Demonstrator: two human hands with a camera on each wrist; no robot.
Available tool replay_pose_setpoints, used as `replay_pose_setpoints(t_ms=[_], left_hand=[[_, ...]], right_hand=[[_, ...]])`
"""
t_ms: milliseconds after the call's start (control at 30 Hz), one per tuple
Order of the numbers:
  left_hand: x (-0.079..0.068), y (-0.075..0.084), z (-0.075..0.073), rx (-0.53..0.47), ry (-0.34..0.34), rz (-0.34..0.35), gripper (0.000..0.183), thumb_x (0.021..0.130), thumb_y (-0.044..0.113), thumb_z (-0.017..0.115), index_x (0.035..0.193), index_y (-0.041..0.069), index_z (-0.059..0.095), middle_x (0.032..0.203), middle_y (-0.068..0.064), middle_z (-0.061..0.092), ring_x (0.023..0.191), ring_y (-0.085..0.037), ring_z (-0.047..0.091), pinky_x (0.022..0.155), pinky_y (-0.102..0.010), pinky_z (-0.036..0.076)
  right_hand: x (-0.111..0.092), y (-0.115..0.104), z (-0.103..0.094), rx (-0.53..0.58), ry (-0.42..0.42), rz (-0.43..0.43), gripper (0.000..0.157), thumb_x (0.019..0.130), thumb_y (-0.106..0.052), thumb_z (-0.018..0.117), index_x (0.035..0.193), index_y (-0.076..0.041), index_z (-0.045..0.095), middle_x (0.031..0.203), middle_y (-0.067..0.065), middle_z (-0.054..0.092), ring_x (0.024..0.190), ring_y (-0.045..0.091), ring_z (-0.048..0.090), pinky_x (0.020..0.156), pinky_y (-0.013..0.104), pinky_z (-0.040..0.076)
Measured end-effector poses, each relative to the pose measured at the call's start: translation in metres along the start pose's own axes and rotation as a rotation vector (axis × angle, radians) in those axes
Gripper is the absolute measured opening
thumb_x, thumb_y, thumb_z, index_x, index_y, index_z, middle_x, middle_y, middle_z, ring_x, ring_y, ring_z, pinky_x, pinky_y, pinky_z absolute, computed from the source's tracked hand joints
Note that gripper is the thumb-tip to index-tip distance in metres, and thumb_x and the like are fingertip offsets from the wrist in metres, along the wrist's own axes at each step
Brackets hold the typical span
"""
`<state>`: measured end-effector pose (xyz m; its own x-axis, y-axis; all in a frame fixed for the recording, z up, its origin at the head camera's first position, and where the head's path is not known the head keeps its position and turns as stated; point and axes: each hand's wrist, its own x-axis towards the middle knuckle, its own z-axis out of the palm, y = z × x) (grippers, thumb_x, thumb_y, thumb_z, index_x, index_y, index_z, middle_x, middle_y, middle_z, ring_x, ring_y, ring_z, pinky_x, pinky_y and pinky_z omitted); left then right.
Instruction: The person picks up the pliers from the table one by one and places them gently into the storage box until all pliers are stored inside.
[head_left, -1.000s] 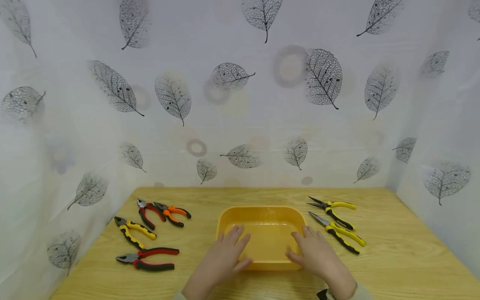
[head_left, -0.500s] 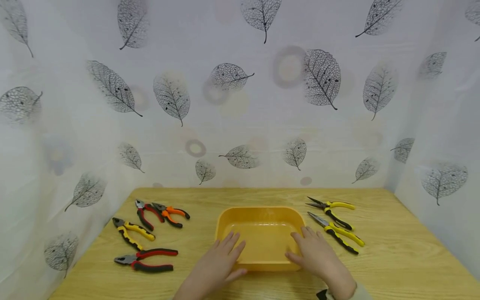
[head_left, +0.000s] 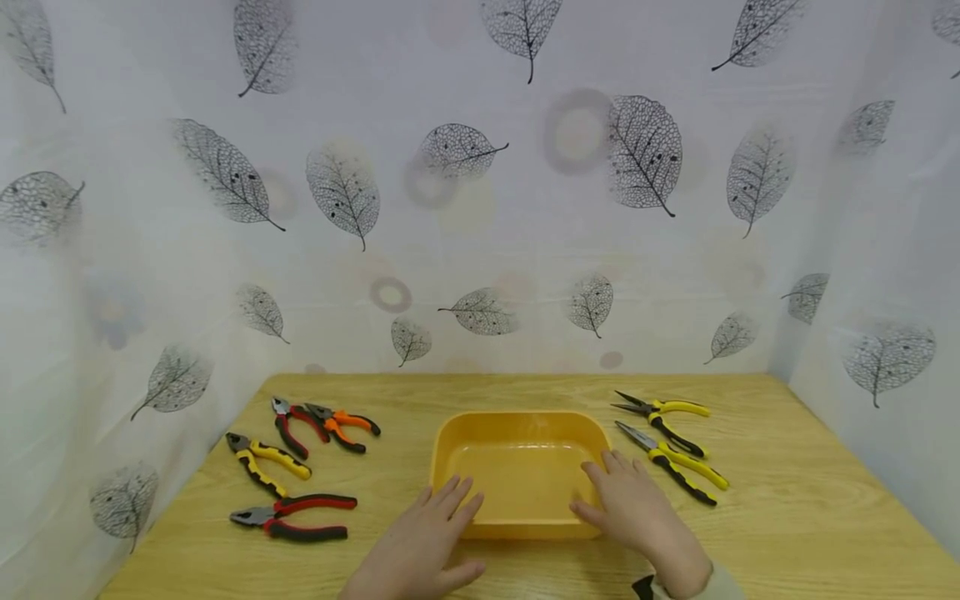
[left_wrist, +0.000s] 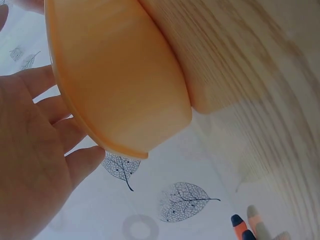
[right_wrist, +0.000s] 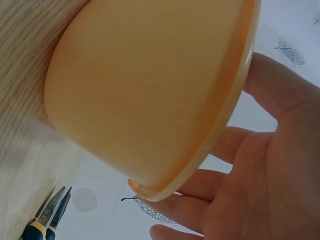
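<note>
A yellow plastic tray [head_left: 525, 531] with rounded corners stands on the wooden table, its inside bare. My left hand [head_left: 420, 542] is at its front left corner, fingers fairly straight and spread, fingertips over the rim. In the left wrist view those fingers lie along the tray's rim [left_wrist: 75, 117] with the outer wall beyond. Over the right side is my right hand [head_left: 633, 504], fingers extended and reaching just past the rim. The right wrist view has its fingers behind the tray's lip [right_wrist: 220, 122]. Neither hand curls round the tray.
Left of the tray lie red-and-black pliers [head_left: 296, 517], yellow-and-black pliers [head_left: 266, 462], smaller red-handled pliers [head_left: 298, 427] and orange-handled pliers [head_left: 345, 427]. To the right lie two yellow-handled needle-nose pliers, the upper pair [head_left: 663, 417] and lower pair [head_left: 671, 462]. A leaf-print curtain [head_left: 525, 208] surrounds the table.
My left hand has drawn back toward the front left, its fingertips shifting from inside the tray to the corner rim. The right hand, tray and pliers stay in place.
</note>
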<state>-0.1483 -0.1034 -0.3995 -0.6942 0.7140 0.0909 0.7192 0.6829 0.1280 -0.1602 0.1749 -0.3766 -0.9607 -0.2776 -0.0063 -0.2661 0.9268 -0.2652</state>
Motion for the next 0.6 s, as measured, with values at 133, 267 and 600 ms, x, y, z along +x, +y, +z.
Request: replay_pose_setpoints(t_ms=[133, 267, 600], left_hand=[[-0.0005, 0.0002, 0.0004, -0.005, 0.002, -0.001, 0.07, 0.085, 0.058, 0.04, 0.134, 0.008, 0.037, 0.139, -0.016, 0.03, 0.126, -0.03, 0.028, 0.094, -0.051, 0.031], [-0.0002, 0.0017, 0.0015, 0.007, 0.014, 0.005, 0.073, 0.082, 0.061, 0.042, 0.135, 0.011, 0.037, 0.138, -0.015, 0.032, 0.125, -0.03, 0.03, 0.093, -0.052, 0.031], [-0.0011, 0.0043, 0.001, 0.045, 0.024, 0.016, 0.073, 0.08, 0.062, 0.044, 0.134, 0.012, 0.039, 0.136, -0.015, 0.036, 0.124, -0.03, 0.032, 0.092, -0.053, 0.032]], right_hand=[[-0.0006, -0.0002, -0.0007, 0.002, 0.004, -0.005, 0.056, 0.081, -0.04, 0.06, 0.118, 0.0, 0.053, 0.124, 0.03, 0.041, 0.117, 0.046, 0.033, 0.094, 0.06, 0.021], [-0.001, 0.0004, -0.0017, -0.002, 0.006, -0.01, 0.056, 0.081, -0.041, 0.06, 0.119, 0.0, 0.052, 0.124, 0.03, 0.041, 0.117, 0.046, 0.033, 0.094, 0.06, 0.021], [-0.0005, 0.0009, -0.0015, -0.01, 0.033, -0.035, 0.056, 0.081, -0.039, 0.06, 0.12, 0.001, 0.051, 0.124, 0.03, 0.041, 0.116, 0.046, 0.033, 0.094, 0.059, 0.021]])
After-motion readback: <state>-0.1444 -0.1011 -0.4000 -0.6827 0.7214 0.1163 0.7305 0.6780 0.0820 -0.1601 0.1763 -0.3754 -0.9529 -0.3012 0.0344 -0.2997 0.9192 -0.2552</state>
